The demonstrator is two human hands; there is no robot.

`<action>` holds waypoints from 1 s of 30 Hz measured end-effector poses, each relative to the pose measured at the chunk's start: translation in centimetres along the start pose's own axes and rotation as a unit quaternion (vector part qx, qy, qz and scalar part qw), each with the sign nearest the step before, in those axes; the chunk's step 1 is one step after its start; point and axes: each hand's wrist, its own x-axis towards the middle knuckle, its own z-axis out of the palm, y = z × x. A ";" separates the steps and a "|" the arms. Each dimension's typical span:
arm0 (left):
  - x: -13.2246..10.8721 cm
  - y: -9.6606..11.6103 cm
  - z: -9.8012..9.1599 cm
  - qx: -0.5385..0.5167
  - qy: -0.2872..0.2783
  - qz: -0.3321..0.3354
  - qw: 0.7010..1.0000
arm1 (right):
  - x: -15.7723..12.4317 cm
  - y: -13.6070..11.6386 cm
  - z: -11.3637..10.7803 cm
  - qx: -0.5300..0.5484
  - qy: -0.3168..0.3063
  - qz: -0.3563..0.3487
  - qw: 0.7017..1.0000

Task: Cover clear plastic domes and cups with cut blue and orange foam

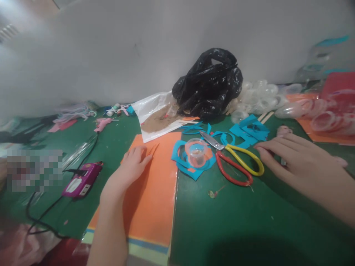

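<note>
My left hand (134,164) rests on a stack of orange sheets (155,199), its fingers stretched forward and the thumb apart, with nothing held. To the right, my right hand (302,159) is over the green table, fingers extended toward the scissors and nothing seen in them. The scissors (222,147) lie partly open, with one yellow and one red handle, apart from my fingertips. Beside their blades a clear plastic cup (196,151) stands on blue cut paper (180,168). A small pinkish object (284,130) shows just beyond my right hand; its kind is unclear.
A black plastic bag (210,85) sits at the back by a white sheet with brown material (161,118). Clear cups (260,96) and blue scraps (249,129) lie at right. On the left are a pink glue gun (102,124), a purple box (83,180) and a black cord (29,212).
</note>
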 end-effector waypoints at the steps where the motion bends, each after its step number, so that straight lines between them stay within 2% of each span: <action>1: 0.1 -0.1 0.3 0.013 0.003 0.004 1.000 | 0.1 0.0 -0.1 -0.004 0.003 -0.021 1.000; 5: 0.4 0.5 0.5 0.038 0.014 0.023 0.999 | 0.2 0.2 0.0 -0.010 0.009 -0.064 0.998; 10: 0.5 1.4 -0.6 0.029 -0.005 0.020 0.999 | 0.0 0.9 0.7 -0.007 0.010 -0.056 0.998; 16: 0.2 0.9 -1.6 -0.009 0.013 0.015 1.000 | -0.2 1.5 1.8 0.019 0.015 -0.045 0.999; 21: 0.1 1.6 -2.0 0.073 0.095 0.007 0.993 | -0.3 1.4 2.2 0.027 0.016 -0.046 0.998; 25: -0.2 2.2 -2.2 0.087 0.124 -0.007 0.988 | -0.3 0.7 2.7 0.023 -0.005 -0.059 0.998; 27: -0.3 2.0 -2.1 0.089 0.120 -0.011 0.989 | -0.2 0.3 2.9 0.019 -0.018 -0.064 0.998; 30: 0.2 1.2 -1.6 0.085 0.055 -0.018 0.995 | -0.1 -0.3 3.0 0.034 -0.018 -0.083 0.996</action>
